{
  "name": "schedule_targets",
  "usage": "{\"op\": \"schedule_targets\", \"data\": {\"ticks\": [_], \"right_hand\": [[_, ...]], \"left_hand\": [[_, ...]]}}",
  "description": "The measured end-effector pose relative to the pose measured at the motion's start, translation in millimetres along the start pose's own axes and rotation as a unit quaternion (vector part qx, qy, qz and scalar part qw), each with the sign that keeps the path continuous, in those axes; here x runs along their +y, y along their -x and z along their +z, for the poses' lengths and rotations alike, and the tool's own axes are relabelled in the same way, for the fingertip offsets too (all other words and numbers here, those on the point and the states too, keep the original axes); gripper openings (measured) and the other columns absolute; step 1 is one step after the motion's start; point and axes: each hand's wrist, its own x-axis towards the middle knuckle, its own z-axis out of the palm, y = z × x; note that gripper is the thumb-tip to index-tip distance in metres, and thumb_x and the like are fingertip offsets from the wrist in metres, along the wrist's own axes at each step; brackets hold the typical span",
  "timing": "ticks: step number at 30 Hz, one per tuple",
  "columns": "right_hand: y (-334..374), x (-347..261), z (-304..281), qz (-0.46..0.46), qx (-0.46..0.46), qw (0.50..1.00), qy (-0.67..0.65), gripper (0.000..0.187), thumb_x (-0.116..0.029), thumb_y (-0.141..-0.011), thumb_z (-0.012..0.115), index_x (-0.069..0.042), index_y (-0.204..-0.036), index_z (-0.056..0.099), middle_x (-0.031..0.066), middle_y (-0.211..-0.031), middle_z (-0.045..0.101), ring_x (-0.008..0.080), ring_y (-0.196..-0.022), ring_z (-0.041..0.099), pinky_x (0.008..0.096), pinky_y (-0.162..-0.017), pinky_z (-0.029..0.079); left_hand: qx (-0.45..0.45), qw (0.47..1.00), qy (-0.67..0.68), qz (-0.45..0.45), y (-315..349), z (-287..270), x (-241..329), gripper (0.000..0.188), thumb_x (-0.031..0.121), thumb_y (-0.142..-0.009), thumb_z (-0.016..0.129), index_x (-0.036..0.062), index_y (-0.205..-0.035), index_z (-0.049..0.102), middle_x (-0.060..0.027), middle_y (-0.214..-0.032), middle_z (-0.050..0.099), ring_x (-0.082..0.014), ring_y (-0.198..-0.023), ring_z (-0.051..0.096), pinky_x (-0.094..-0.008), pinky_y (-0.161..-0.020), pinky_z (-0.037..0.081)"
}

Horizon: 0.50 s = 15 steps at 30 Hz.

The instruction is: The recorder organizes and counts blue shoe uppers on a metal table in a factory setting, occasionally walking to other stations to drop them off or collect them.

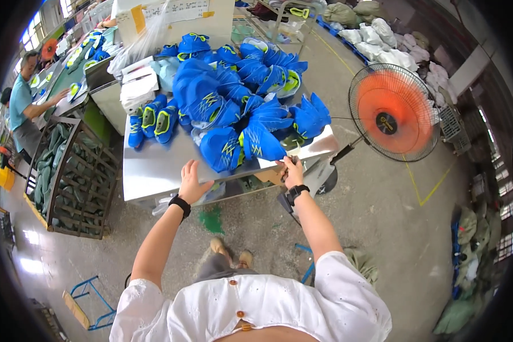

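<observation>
My left hand (pixel 194 182) is open at the near edge of a shiny metal table (pixel 145 176), fingers spread and nothing in it. At the table's near right corner my right hand (pixel 293 172) is closed, its fingers pinched round a small dark thing I cannot make out. Just beyond it lies a blue shoe upper (pixel 262 139) with yellow-green crossed lines, the nearest piece to that hand. Another blue upper (pixel 219 149) lies left of it, in front of a large heap of blue uppers (pixel 205 85). Three narrow blue and yellow-green pieces (pixel 148 118) stand at the heap's left.
White stacked papers or cloths (pixel 138 85) sit at the table's back left. An orange caged fan (pixel 387 111) stands close on the right. A slatted crate (pixel 77 182) of dark green pieces is on the left. Beyond it a person (pixel 25 105) works at a bench. A stool (pixel 88 305) stands behind left.
</observation>
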Motion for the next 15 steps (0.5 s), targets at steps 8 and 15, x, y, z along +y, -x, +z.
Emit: {"op": "schedule_targets", "data": {"ticks": [8, 15], "right_hand": [[-20, -26, 24, 0.023, 0.023, 0.999, -0.003, 0.029, -0.022, -0.078, 0.068, -0.008, -0.098, 0.052, -0.0021, -0.074, 0.048, 0.0083, -0.059, 0.044, 0.0216, -0.046, 0.036], [-87, -52, 1, 0.043, 0.141, 0.989, -0.009, 0.021, -0.024, -0.08, 0.065, -0.009, -0.083, 0.05, -0.0007, -0.065, 0.048, 0.0092, -0.052, 0.042, 0.0224, -0.043, 0.033]], "left_hand": [[0.078, 0.785, 0.469, -0.397, -112, 50, -49, 0.103, 0.049, -0.061, 0.074, 0.0012, -0.135, 0.02, -0.0271, -0.127, 0.034, -0.035, -0.108, 0.045, -0.04, -0.086, 0.041], [-0.038, 0.974, 0.186, -0.123, -100, 30, -21, 0.06, 0.019, -0.058, 0.076, 0.0006, -0.108, 0.049, -0.0194, -0.091, 0.06, -0.0322, -0.084, 0.059, -0.0377, -0.077, 0.046]]}}
